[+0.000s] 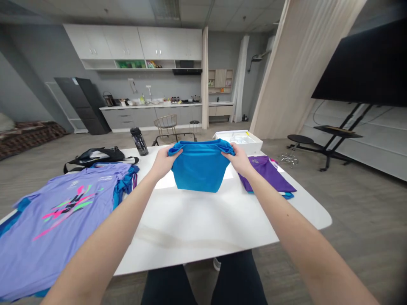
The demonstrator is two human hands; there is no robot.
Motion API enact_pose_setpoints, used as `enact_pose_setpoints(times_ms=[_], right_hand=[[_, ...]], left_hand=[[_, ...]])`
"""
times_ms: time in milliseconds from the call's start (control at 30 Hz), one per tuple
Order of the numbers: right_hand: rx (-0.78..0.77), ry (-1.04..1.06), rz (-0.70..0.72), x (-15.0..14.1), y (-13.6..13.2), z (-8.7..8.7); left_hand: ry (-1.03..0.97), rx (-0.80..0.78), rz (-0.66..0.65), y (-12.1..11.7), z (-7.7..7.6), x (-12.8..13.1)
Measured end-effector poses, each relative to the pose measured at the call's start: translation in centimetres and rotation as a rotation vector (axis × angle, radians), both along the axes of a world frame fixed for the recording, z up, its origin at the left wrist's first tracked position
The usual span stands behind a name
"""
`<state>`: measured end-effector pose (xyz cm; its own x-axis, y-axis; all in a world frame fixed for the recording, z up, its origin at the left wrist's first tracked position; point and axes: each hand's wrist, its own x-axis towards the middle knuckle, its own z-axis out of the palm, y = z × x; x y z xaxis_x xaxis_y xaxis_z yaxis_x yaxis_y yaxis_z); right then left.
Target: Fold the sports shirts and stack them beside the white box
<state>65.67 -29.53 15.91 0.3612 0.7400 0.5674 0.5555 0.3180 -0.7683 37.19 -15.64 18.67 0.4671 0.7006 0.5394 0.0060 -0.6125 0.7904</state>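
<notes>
Between my left hand and right hand, above the table, is a garment, with shirts, a bag behind them and a bottle to my left hand's left, a box beyond my right, and stacked clothes right of that.

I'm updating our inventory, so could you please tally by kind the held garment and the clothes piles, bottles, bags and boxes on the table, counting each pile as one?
Held garments: 1 (blue garment)
Clothes piles: 2 (lilac-topped pile, purple-topped pile)
Bottles: 1 (bottle)
Bags: 1 (bag)
Boxes: 1 (box)
Total: 6
</notes>
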Motion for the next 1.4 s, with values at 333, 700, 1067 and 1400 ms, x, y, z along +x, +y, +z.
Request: enact_pose_setpoints(times_ms=[333,700,1067,1400], right_hand=[[0.22,-0.131,-0.324,5.9,-13.8,5.8],[-0.087,-0.157,-0.562,25.5,-13.0,-0.2],[-0.524,-0.058,-0.581,39.6,-2.2,-16.6],[-0.592,-0.38,-0.798,35.5,-1.9,-14.8]], left_hand=[[-0.198,0.035,-0.186,-9.6,2.3,10.1],[-0.074,-0.314,-0.395,-7.9,-4.4,32.7],[0.351,-0.387,-0.114,4.8,-22.0,47.0],[0.42,0.441,-0.163,-1.3,-18.9,44.7]])
